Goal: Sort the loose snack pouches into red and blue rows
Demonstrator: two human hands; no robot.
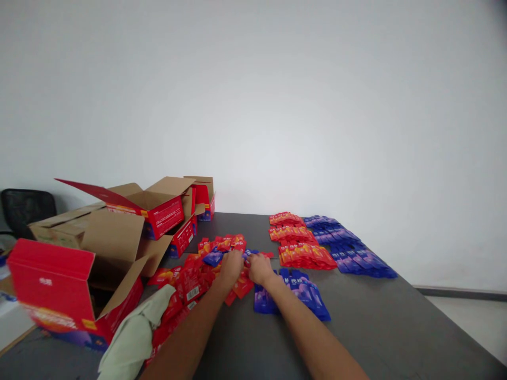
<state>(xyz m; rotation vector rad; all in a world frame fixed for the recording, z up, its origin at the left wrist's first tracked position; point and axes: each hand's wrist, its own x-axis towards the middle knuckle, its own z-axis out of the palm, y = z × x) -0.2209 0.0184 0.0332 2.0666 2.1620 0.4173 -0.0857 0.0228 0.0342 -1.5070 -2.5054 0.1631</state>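
Both hands reach into a loose heap of red pouches [190, 277]. My left hand [232, 267] is closed, its fingers curled down at the edge of a blue pouch [249, 254] lying between the two hands. On the other side of that pouch, my right hand [260, 268] is closed too, fingers against it. The fingertips are partly hidden. Just left of my left hand, another blue pouch [213, 258] rests on the heap. A fanned row of blue pouches [303, 290] lies beside and under my right forearm.
Overlapping rows of red pouches [303, 253] and blue pouches [356, 258] lie at the back right of the dark table [380, 322]. Open cartons [51, 279] crowd the left side. A pale green cloth [137, 332] lies at the front left, and a chair [29, 211] stands beyond.
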